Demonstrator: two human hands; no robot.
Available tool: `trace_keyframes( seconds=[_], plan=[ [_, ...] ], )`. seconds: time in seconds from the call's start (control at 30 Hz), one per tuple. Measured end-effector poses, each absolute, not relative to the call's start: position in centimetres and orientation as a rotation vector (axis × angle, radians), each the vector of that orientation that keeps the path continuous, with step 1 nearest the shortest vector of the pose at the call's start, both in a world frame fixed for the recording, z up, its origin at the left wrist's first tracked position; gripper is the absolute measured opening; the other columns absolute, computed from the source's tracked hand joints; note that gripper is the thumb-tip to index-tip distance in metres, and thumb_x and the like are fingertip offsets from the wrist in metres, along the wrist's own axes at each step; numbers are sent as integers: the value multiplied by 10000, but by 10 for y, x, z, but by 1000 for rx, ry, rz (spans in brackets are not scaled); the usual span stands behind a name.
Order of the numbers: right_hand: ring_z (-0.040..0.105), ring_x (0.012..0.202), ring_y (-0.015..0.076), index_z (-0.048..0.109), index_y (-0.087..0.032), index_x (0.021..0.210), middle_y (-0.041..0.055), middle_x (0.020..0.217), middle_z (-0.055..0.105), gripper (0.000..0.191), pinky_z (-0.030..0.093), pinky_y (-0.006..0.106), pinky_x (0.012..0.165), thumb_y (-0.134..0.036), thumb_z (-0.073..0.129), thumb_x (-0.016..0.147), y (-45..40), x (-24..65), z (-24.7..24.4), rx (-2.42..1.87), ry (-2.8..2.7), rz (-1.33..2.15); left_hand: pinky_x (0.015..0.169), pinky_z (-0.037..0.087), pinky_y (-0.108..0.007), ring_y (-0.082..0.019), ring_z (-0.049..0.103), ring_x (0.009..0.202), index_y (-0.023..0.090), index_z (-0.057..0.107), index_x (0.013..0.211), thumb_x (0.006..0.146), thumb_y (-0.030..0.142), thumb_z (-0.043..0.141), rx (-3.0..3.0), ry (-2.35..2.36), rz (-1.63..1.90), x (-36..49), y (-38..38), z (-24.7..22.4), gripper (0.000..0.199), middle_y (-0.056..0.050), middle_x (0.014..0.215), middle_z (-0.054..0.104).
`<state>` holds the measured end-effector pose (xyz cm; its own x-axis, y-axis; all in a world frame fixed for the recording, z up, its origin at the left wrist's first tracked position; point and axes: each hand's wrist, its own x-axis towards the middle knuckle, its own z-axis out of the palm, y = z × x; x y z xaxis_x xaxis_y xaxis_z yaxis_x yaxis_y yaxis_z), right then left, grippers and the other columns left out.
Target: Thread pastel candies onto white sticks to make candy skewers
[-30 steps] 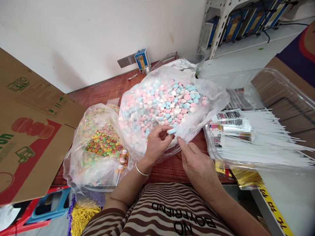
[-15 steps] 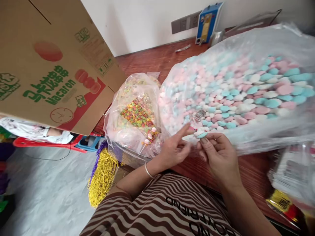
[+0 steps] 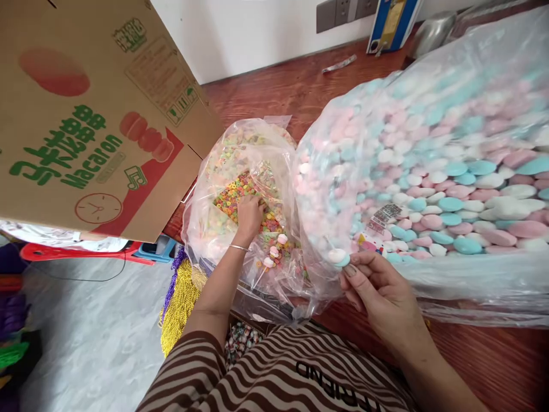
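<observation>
My left hand reaches into an open clear bag of small coloured ring candies. Its fingers are bent together among the rings and the fingertips are hidden. Between the thumb and fingers of my right hand is a white-and-blue candy, made of flat rounded pieces, with a thin stick showing above it. Several pink-and-white candies on sticks lie on the ring bag, to the right of my left wrist. Just beyond my right hand lies a large clear bag full of pink, white and blue candies.
A big cardboard box printed "Macaron" stands at the left. Along the wall behind the reddish wooden table are a blue box and a metal vessel. Gold and purple bead strings hang by the table's left edge.
My left hand has left the candy at my right hand and moved left into the bag of rings. My right hand still holds the white-and-blue candy. The view has shifted closer.
</observation>
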<state>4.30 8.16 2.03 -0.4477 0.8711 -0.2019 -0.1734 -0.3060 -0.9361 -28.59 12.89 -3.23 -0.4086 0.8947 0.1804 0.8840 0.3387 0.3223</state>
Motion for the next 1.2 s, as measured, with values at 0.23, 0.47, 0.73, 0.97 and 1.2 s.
trace_keyframes(
  seconds=[0.23, 0.47, 0.73, 0.97, 1.2],
  plan=[
    [448, 419, 78, 573, -214, 937, -31, 634, 615, 337, 347, 180, 363, -528, 690, 896, 89, 40, 20, -1041, -1264, 1807, 851, 478, -347, -237, 641, 870, 189, 716, 873, 845, 200, 641, 1577, 2482, 626, -308, 135, -30, 81, -70, 886, 733],
    [451, 436, 78, 588, -213, 930, -30, 647, 612, 293, 342, 178, 381, -494, 671, 919, 88, 37, 13, -1035, -1306, 1807, 750, 450, -306, -201, 597, 722, 170, 683, 770, 821, 135, 591, 1530, 2455, 649, -323, 153, -25, 110, -36, 715, 676],
    [468, 479, 92, 590, -209, 937, -25, 663, 613, 220, 359, 199, 423, -426, 617, 959, 88, 37, 13, -1034, -1412, 1750, 842, 463, -335, -228, 618, 849, 184, 613, 724, 745, 71, 624, 1634, 2405, 626, -318, 158, -20, 116, -60, 791, 673],
    [578, 606, 130, 619, -214, 1000, -11, 762, 661, 125, 445, 235, 552, -304, 533, 987, 79, 35, 22, -997, -1702, 1508, 696, 514, -268, -138, 649, 732, 187, 608, 900, 773, 341, 769, 1037, 1861, 1518, -262, 104, -3, 257, -4, 782, 655],
    [615, 668, 126, 623, -189, 1020, -13, 799, 676, 128, 445, 225, 642, -192, 501, 983, 66, 40, 33, -936, -1974, 1090, 575, 532, -168, -68, 633, 607, 189, 709, 905, 563, 341, 965, 572, 1184, 1561, -169, 56, 20, 453, 32, 753, 663]
  ],
)
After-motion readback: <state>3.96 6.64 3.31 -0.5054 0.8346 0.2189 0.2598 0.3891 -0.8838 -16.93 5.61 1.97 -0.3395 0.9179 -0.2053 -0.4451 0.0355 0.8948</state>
